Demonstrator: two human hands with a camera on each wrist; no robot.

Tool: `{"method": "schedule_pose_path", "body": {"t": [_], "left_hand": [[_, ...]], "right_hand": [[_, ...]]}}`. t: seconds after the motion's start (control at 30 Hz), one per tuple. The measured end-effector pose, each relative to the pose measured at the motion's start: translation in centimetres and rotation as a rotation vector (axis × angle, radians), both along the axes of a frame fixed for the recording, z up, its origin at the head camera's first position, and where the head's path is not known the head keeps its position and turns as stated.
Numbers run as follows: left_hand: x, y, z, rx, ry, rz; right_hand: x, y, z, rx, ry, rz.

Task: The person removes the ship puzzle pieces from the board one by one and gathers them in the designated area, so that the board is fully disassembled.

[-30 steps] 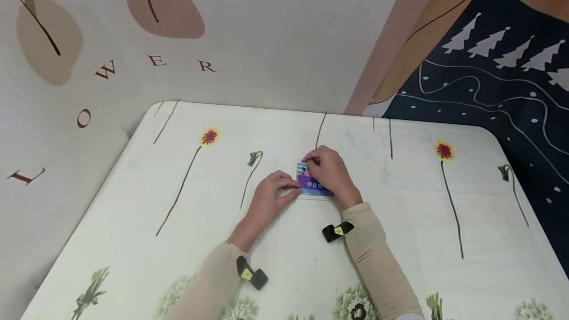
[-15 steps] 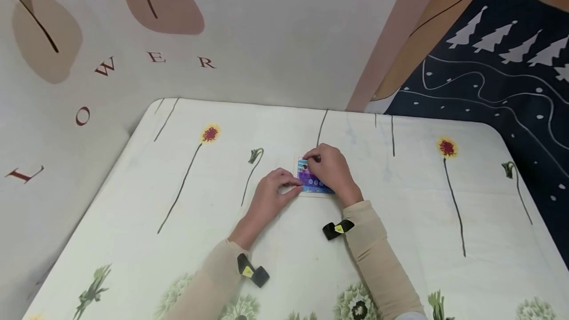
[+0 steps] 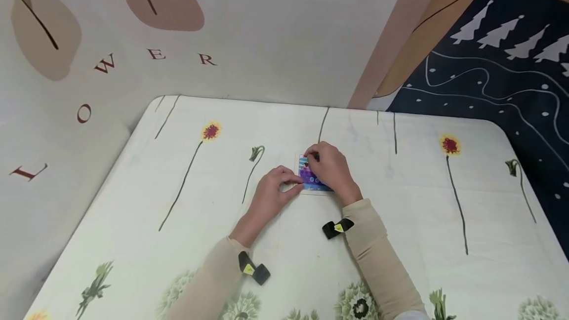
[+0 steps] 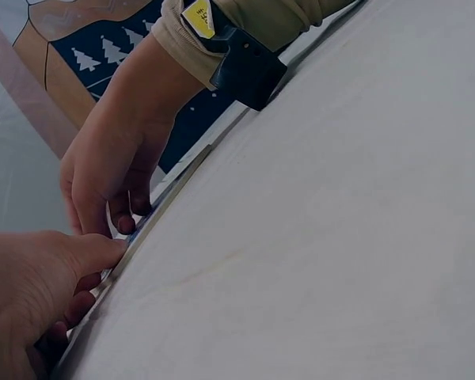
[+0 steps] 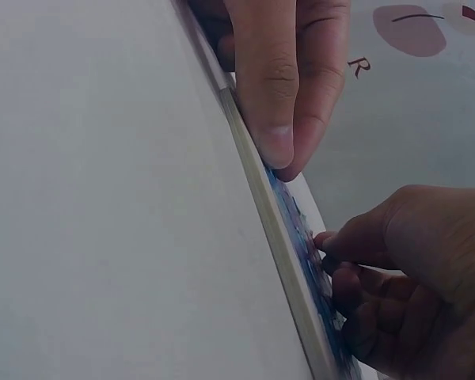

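Right hand (image 3: 331, 166) blocks the right side of the colourful board (image 3: 306, 178), so can't tell if its fingertips are pinching anything. Board's printed details are too tiny to read. Desk's (image 3: 409, 221) near edge is cut off.

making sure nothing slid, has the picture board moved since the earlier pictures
No, not visibly: against the printed drooping flower, the picture board keeps its place; the whole view has shifted slightly.

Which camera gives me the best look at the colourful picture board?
The head view: it looks down on the printed face of the picture board, though the right hand covers part. The right wrist view shows it nearly edge-on, pale side foremost; the left wrist view shows mostly a thin edge.
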State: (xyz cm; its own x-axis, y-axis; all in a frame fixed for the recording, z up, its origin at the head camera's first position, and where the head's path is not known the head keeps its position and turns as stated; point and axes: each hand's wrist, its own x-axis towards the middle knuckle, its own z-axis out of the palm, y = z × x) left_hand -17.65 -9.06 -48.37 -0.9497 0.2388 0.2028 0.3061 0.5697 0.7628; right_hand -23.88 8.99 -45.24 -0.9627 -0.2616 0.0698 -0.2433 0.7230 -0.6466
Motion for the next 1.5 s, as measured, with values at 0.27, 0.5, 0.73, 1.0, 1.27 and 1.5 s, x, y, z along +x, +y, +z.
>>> {"method": "schedule_pose_path", "body": {"t": [0.27,0.5,0.73,1.0,1.27,1.5], "left_hand": [[-0.08,0.05,0.13,0.005,0.014,0.007],[-0.12,0.06,0.23,0.001,0.02,0.001],[-0.01,0.1,0.27,0.003,0.02,-0.004],[-0.14,0.1,0.24,-0.008,0.024,-0.009],[-0.15,0.07,0.28,-0.015,0.032,-0.015],[-0.07,0.1,0.27,-0.02,0.015,-0.014]], "right_hand": [[-0.09,-0.22,0.01,0.006,0.004,-0.018],[-0.09,-0.25,-0.21,0.001,0.005,-0.026],[0.01,-0.15,-0.15,-0.018,-0.001,-0.033],[-0.13,0.02,-0.04,-0.049,-0.001,-0.035],[-0.26,0.08,-0.2,-0.035,-0.032,-0.023],[-0.31,0.17,-0.42,-0.035,-0.063,-0.019]]}}
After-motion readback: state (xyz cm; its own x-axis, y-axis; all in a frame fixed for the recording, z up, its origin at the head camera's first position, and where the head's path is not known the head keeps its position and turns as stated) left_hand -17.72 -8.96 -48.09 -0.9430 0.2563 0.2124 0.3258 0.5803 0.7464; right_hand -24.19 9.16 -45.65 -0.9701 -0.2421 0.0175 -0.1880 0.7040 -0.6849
